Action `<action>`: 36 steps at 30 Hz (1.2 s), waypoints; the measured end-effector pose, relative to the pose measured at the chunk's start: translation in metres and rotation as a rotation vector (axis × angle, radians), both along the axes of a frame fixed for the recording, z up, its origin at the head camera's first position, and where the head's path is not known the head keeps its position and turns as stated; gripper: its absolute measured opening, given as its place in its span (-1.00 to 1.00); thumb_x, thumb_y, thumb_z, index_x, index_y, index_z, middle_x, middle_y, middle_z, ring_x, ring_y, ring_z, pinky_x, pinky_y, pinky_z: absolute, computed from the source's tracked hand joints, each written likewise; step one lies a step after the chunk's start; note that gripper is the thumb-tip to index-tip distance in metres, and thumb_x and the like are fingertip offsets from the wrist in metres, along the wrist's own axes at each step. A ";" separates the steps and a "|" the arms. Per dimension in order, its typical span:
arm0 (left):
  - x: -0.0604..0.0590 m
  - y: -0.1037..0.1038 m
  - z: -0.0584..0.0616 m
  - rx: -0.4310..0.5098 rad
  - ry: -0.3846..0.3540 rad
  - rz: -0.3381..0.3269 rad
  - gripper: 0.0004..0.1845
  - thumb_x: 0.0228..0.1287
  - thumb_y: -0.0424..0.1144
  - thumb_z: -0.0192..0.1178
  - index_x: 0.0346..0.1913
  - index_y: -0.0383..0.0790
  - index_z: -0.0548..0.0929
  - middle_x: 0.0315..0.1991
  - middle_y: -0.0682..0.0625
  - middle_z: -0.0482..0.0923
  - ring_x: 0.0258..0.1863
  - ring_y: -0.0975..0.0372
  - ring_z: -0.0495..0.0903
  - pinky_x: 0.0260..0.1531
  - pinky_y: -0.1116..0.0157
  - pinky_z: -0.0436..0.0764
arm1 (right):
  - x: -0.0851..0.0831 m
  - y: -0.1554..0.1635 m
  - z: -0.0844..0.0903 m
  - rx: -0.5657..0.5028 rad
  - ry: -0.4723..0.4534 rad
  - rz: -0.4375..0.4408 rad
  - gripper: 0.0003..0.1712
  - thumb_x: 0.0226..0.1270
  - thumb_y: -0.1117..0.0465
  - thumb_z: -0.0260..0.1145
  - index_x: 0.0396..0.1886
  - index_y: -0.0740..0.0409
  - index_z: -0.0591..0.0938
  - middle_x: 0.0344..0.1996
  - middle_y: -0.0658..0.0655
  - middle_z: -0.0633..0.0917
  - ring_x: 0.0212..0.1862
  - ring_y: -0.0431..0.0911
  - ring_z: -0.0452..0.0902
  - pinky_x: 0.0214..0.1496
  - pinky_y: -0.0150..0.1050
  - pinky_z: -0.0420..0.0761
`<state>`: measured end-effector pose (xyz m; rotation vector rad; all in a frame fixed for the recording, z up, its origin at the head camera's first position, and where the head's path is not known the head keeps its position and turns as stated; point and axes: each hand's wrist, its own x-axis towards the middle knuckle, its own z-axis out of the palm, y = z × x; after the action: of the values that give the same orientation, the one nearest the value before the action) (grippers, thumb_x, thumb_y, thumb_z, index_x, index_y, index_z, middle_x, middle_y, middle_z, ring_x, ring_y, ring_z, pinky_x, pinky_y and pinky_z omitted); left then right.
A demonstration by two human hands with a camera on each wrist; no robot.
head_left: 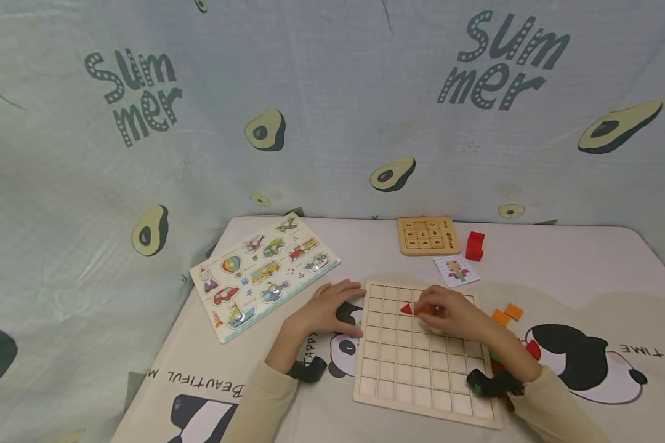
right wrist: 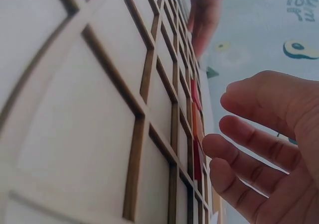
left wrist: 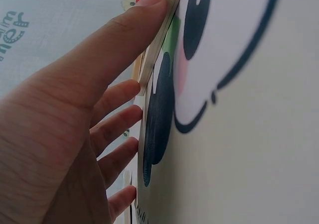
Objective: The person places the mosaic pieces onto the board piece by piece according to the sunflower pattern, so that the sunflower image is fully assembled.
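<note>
A wooden grid board [head_left: 404, 355] lies on the table between both hands. My left hand [head_left: 328, 309] is at its left edge with fingers spread, and in the left wrist view the thumb [left wrist: 142, 20] presses the board's edge. Over the upper rows is my right hand [head_left: 451, 312], fingers loosely bent. Its fingertips are right at an orange piece [right wrist: 196, 120] that sits in the grid between two red pieces, an upper red piece [right wrist: 195, 92] and a lower red piece [right wrist: 197, 160]. In the head view a red triangle [head_left: 406, 309] shows left of these fingertips.
Orange squares [head_left: 513, 312] lie right of the board, with red [head_left: 534, 349] and green [head_left: 494, 357] pieces near the right forearm. Behind it are a picture card [head_left: 457, 271], a number puzzle [head_left: 429, 238] and a red block [head_left: 475, 246]. A vehicle puzzle [head_left: 260, 277] lies at left.
</note>
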<state>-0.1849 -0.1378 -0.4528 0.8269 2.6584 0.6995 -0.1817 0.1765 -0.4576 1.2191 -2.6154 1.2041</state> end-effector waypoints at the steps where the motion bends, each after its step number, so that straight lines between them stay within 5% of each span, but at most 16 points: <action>1: 0.000 0.000 0.000 0.001 -0.001 0.001 -0.09 0.00 0.13 0.46 0.42 -0.09 0.36 0.47 -0.03 0.21 0.52 0.07 0.01 0.49 0.00 -0.07 | 0.001 0.002 0.000 -0.006 0.000 -0.006 -0.88 0.20 0.40 0.38 -0.28 0.15 0.71 -0.27 0.03 0.62 -0.38 -0.23 0.45 -0.41 -0.41 0.55; 16: 0.000 -0.001 0.001 0.018 0.003 -0.016 -0.10 0.01 0.11 0.47 0.41 -0.11 0.37 0.46 -0.06 0.21 0.51 0.03 0.03 0.47 -0.04 -0.06 | 0.032 0.043 0.013 -0.018 -0.023 -0.124 -0.81 0.19 0.43 0.38 -0.21 0.16 0.68 -0.29 -0.07 0.60 -0.33 -0.34 0.45 -0.38 -0.42 0.57; 26: -0.003 -0.001 -0.001 0.000 0.008 -0.010 -0.09 0.01 0.14 0.45 0.42 -0.08 0.35 0.47 -0.03 0.20 0.52 0.07 0.01 0.49 -0.01 -0.09 | 0.039 0.072 0.018 0.021 0.048 -0.245 -0.71 0.02 0.48 0.47 -0.23 0.17 0.69 -0.33 -0.02 0.62 -0.37 -0.34 0.42 -0.39 -0.45 0.56; 36: -0.002 -0.001 -0.002 0.004 0.003 -0.006 -0.09 0.02 0.14 0.45 0.42 -0.07 0.35 0.47 -0.03 0.20 0.52 0.06 0.00 0.48 -0.03 -0.09 | 0.037 0.105 0.020 0.101 -0.059 -0.206 -0.79 0.08 0.42 0.46 -0.29 0.13 0.68 -0.43 -0.21 0.56 -0.42 -0.35 0.41 -0.43 -0.45 0.55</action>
<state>-0.1868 -0.1388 -0.4549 0.8371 2.6565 0.7031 -0.1447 0.2819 -0.4379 0.9104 -2.7920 1.1004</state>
